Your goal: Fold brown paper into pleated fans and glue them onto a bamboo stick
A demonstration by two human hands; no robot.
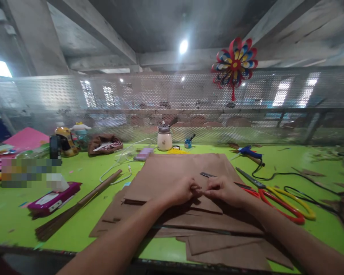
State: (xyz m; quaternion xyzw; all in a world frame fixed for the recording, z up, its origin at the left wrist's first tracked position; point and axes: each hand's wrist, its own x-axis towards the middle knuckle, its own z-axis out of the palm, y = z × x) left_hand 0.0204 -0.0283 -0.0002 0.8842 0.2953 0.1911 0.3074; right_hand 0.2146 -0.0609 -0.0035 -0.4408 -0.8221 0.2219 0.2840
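Note:
Over a stack of brown paper sheets (186, 164), my left hand (185, 192) and my right hand (225, 191) meet with fingertips almost touching. Both are closed in a pinch. Between them there may be a small thin brown piece, too small to make out. A dark metal blade (207, 174) pokes out beyond my right hand. Behind that hand's wrist shows a red handle (251, 192), perhaps of the same tool; the middle is hidden. Right of the stack lie large scissors (286, 206) with one red and one yellow handle.
A blue glue gun (250, 152) with a black cable lies at the right. Leftward are a bundle of brown paper strips (74, 210), a purple tissue box (54, 200), a white cable and a phone (143, 153). A jug (164, 138) and small blue bottle (188, 143) stand behind.

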